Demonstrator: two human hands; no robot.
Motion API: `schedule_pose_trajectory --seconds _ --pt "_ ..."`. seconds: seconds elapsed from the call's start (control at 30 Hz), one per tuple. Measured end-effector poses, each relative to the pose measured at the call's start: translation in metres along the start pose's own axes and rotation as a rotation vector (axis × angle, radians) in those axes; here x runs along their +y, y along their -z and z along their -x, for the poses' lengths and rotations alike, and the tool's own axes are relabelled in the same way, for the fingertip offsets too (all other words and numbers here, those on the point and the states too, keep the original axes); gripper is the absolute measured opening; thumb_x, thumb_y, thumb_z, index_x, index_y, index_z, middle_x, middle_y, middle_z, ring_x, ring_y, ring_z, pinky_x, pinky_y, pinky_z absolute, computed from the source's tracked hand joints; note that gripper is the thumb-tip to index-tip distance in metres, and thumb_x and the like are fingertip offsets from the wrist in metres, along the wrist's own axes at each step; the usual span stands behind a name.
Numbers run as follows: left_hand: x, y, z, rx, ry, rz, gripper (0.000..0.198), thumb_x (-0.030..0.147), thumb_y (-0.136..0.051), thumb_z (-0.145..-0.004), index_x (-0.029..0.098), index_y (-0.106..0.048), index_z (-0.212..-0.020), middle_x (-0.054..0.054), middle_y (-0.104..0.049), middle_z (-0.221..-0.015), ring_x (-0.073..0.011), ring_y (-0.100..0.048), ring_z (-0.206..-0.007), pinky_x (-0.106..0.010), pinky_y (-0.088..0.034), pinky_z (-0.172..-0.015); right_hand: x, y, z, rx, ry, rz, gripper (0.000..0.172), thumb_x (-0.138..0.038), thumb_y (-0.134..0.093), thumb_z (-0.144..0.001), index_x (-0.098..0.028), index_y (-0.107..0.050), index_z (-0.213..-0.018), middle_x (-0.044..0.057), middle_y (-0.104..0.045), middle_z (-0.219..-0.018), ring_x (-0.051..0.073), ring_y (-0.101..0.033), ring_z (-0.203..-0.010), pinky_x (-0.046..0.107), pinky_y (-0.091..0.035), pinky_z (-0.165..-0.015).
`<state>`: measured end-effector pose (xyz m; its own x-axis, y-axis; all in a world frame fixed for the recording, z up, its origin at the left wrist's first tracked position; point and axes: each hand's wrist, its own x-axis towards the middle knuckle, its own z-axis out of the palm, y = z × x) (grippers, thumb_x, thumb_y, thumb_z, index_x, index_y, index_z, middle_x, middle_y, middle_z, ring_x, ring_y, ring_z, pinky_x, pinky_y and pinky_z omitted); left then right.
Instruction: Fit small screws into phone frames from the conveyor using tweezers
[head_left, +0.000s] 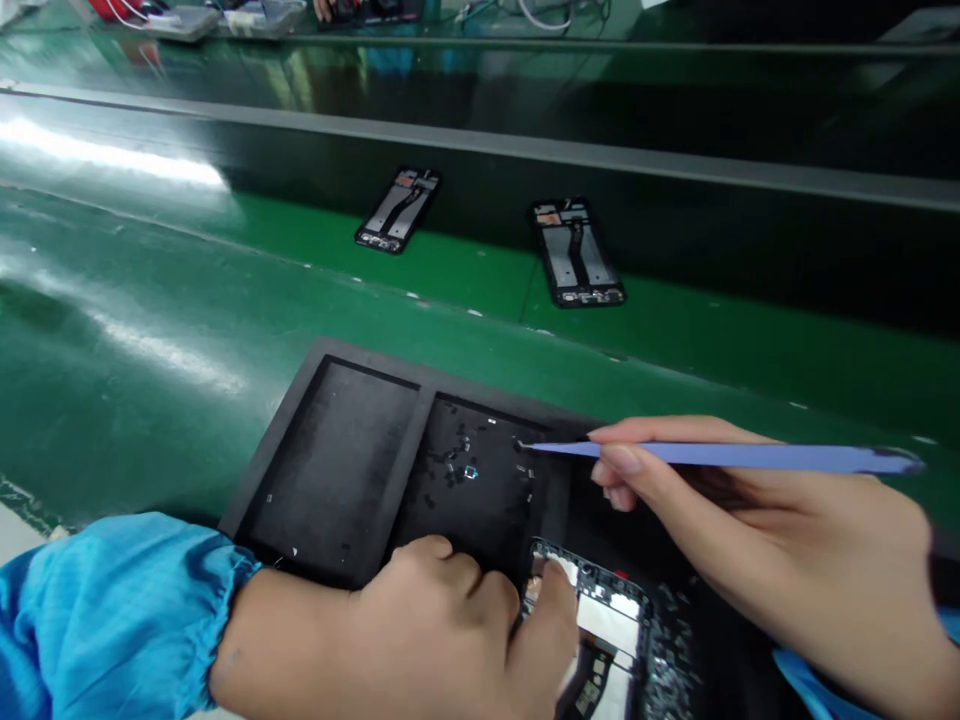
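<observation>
My right hand (750, 540) pinches blue tweezers (720, 456) whose tip reaches a tiny black part (519, 444) in the middle compartment of a black foam tray (300, 430). Several small dark parts (469, 470) lie scattered in that compartment. My left hand (442, 625), in a blue sleeve, is curled with its fingers pressed on the top edge of an open phone frame (607, 630) lying at the tray's near right.
Two more open phone frames (397, 210) (577, 252) lie on the green conveyor belt (150, 300) beyond the tray. A grey rail (675, 165) runs across behind them. Trays and cables sit at the far top edge.
</observation>
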<state>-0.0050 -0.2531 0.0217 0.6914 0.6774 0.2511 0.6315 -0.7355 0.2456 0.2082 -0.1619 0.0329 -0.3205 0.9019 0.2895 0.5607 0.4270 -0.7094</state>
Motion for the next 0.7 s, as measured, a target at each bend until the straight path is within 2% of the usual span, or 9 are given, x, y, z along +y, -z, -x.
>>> schedule_pose_trajectory --seconds 0.07,0.17,0.23,0.3,0.43,0.57,0.63,0.7 --pt "-0.007 0.005 -0.008 0.003 0.244 0.301 0.032 0.029 -0.059 -0.094 0.011 -0.062 -0.120 0.000 -0.063 -0.071 -0.0146 -0.056 -0.055 -0.029 -0.044 -0.048 -0.001 0.003 0.002 -0.023 -0.026 -0.064 0.024 -0.024 -0.062 -0.096 -0.027 -0.066 -0.072 -0.002 -0.071 -0.075 0.012 -0.065 -0.056 0.026 -0.054 -0.051" --pt "-0.022 0.013 -0.023 0.016 0.707 0.750 0.021 0.039 -0.062 -0.096 0.020 -0.062 -0.104 0.003 -0.062 -0.075 -0.0102 -0.057 -0.061 -0.021 -0.044 -0.052 -0.002 0.007 0.007 -0.038 -0.070 -0.169 0.018 -0.021 -0.064 -0.095 -0.028 -0.069 -0.080 -0.003 -0.070 -0.076 0.011 -0.064 -0.055 0.024 -0.055 -0.050" --pt "-0.032 0.017 -0.032 0.038 0.875 0.920 0.023 0.042 -0.068 -0.093 0.021 -0.061 -0.100 0.004 -0.062 -0.077 -0.0092 -0.057 -0.063 -0.020 -0.044 -0.053 -0.001 0.009 0.011 -0.036 -0.079 -0.208 0.015 -0.020 -0.064 -0.095 -0.029 -0.071 -0.086 -0.002 -0.070 -0.075 0.012 -0.065 -0.056 0.024 -0.055 -0.049" --pt "-0.037 0.019 -0.037 0.040 0.901 1.027 0.022 0.041 -0.069 -0.092 0.021 -0.063 -0.099 0.004 -0.062 -0.078 -0.0083 -0.056 -0.061 -0.020 -0.043 -0.053 0.000 0.010 0.012 -0.046 -0.078 -0.233 0.013 -0.021 -0.064 -0.095 -0.029 -0.072 -0.088 -0.001 -0.071 -0.076 0.013 -0.066 -0.057 0.024 -0.055 -0.048" --pt "-0.038 0.018 -0.037 0.031 0.861 1.176 0.016 0.034 -0.062 -0.097 0.019 -0.065 -0.092 0.005 -0.060 -0.075 -0.0054 -0.054 -0.054 -0.018 -0.041 -0.050 0.000 0.007 0.012 -0.061 -0.094 -0.304 0.012 -0.025 -0.065 -0.095 -0.027 -0.073 -0.085 0.001 -0.072 -0.077 0.012 -0.065 -0.055 0.023 -0.054 -0.046" --pt "-0.039 0.014 -0.035 0.055 0.884 1.173 0.012 0.029 -0.061 -0.097 0.019 -0.063 -0.091 0.007 -0.057 -0.066 -0.0048 -0.052 -0.052 -0.017 -0.041 -0.051 -0.004 0.005 0.006 0.039 -0.204 -0.405 0.016 -0.030 -0.067 -0.094 -0.023 -0.072 -0.080 0.000 -0.067 -0.069 0.010 -0.061 -0.051 0.021 -0.051 -0.046" --pt "-0.039 0.013 -0.034 0.104 0.909 1.134 0.018 0.033 -0.061 -0.097 0.019 -0.058 -0.087 0.008 -0.051 -0.060 -0.0054 -0.047 -0.050 -0.017 -0.037 -0.048 -0.005 0.006 0.003 0.041 -0.250 -0.462 0.017 -0.032 -0.067 -0.095 -0.021 -0.071 -0.082 -0.001 -0.064 -0.061 0.011 -0.060 -0.048 0.023 -0.052 -0.045" --pt "-0.039 0.014 -0.033 0.160 0.895 1.092 0.033 0.042 -0.059 -0.099 0.020 -0.047 -0.077 0.008 -0.044 -0.057 -0.0059 -0.040 -0.049 -0.018 -0.033 -0.045 -0.005 0.008 0.001 -0.014 -0.212 -0.512 0.016 -0.032 -0.066 -0.095 -0.020 -0.070 -0.085 -0.002 -0.064 -0.058 0.012 -0.061 -0.046 0.024 -0.053 -0.044"
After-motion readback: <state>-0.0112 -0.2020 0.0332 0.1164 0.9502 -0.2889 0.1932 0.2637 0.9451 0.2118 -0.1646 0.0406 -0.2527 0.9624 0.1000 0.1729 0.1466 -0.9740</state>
